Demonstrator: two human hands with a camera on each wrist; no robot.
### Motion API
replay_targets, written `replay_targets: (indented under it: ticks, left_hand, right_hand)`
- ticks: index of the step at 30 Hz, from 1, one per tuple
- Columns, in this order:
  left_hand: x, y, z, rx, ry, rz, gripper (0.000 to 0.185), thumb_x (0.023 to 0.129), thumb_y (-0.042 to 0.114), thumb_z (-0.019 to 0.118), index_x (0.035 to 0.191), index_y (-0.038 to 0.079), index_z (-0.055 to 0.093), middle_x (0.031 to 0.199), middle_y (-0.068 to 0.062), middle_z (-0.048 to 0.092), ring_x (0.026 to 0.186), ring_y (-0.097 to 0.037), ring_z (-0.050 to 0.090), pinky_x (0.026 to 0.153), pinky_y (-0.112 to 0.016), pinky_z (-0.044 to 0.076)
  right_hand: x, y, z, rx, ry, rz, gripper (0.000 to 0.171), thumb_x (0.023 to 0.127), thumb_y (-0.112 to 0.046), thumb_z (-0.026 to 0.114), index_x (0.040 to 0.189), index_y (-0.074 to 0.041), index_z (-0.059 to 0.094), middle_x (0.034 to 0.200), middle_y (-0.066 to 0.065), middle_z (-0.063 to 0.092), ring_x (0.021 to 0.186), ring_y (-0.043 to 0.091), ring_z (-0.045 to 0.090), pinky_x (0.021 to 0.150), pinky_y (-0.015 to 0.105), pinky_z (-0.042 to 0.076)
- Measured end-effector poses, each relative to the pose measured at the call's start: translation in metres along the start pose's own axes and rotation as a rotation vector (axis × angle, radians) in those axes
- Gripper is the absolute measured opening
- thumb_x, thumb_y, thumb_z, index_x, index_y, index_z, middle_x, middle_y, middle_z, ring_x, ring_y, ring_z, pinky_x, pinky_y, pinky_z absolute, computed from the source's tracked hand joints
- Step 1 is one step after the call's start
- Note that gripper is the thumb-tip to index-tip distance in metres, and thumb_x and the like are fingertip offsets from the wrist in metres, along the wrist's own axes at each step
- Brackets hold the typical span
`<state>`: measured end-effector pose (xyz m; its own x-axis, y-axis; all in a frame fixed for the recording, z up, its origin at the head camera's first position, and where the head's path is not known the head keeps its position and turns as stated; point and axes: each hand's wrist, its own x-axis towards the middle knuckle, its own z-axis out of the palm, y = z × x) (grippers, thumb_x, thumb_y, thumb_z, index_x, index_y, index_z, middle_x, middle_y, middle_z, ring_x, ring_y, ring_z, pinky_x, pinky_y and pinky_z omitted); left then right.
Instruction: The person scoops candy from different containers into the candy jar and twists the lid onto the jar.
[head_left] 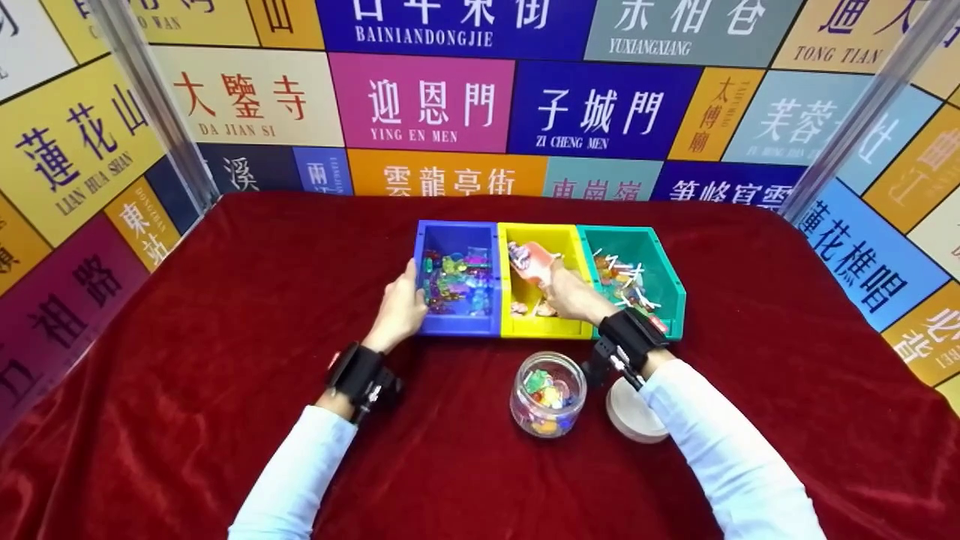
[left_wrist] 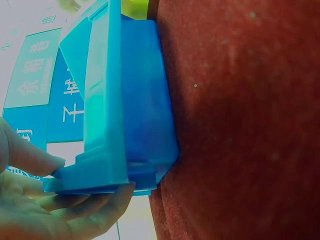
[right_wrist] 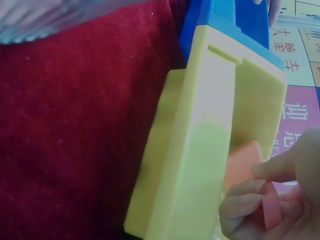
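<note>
Over the yellow bin we pinch an orange packet in our right hand, fingers curled round it; its long axis runs away from us, tipped toward the blue bin. Our left hand grips the blue bin's near left corner, thumb on the rim, fingers under the lip. Behind the right wrist, toward us, stands 1 open jar with a white lid just beside it. A green bin completes the row of 3 on the red cloth.
</note>
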<state>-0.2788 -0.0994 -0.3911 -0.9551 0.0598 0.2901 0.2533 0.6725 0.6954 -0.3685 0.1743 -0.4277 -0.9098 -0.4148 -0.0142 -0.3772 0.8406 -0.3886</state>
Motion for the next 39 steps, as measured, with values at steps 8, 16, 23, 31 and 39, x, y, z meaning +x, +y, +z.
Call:
replay_targets:
  ticks: [8,16,23,31,39]
  left_hand:
    - [0.000,-0.001,0.000,0.005,-0.004,0.004,0.054,0.082,-0.008,0.045,0.132,-0.015,0.026,0.122,-0.032,0.046,0.110,-0.039,0.048,0.096,-0.041,0.037]
    - [0.000,0.001,0.001,-0.014,-0.013,-0.017,0.055,0.082,-0.008,0.045,0.133,-0.014,0.024,0.125,-0.031,0.043,0.114,-0.038,0.045,0.098,-0.040,0.035]
    - [0.000,-0.001,0.004,-0.029,0.028,0.009,0.055,0.082,-0.003,0.047,0.132,-0.015,0.026,0.124,-0.034,0.042,0.115,-0.040,0.043,0.099,-0.041,0.033]
    - [-0.002,0.007,0.007,-0.029,0.037,-0.046,0.063,0.085,0.010,0.053,0.134,-0.013,0.022,0.138,-0.031,0.022,0.128,-0.039,0.022,0.108,-0.042,0.017]
    - [-0.006,0.019,0.013,-0.069,0.255,0.178,0.048,0.082,0.005,0.055,0.124,-0.013,0.041,0.134,-0.030,0.032,0.127,-0.039,0.026,0.106,-0.044,0.020]
  right_hand:
    - [-0.029,-0.039,-0.027,0.122,-0.029,0.095,0.059,0.092,-0.005,0.038,0.131,0.022,0.003,0.117,0.039,0.039,0.064,0.026,0.045,0.046,0.022,0.033]
    - [-0.048,-0.060,-0.042,0.189,0.002,0.156,0.055,0.093,-0.008,0.037,0.134,0.016,0.011,0.107,0.029,0.046,0.075,0.027,0.047,0.055,0.022,0.037]
    - [-0.058,-0.057,-0.051,0.266,0.101,0.119,0.033,0.090,-0.008,0.042,0.116,0.011,0.035,0.089,0.020,0.048,0.060,0.017,0.042,0.048,0.020,0.036]
    - [-0.075,-0.053,-0.066,0.441,0.145,0.089,0.032,0.089,-0.008,0.045,0.115,0.011,0.041,0.082,0.011,0.048,0.057,0.010,0.044,0.048,0.017,0.037]
    - [-0.102,-0.041,-0.079,0.705,0.179,0.018,0.034,0.091,-0.020,0.050,0.111,0.008,0.048,0.064,0.004,0.043,0.049,0.008,0.038,0.041,0.016,0.033]
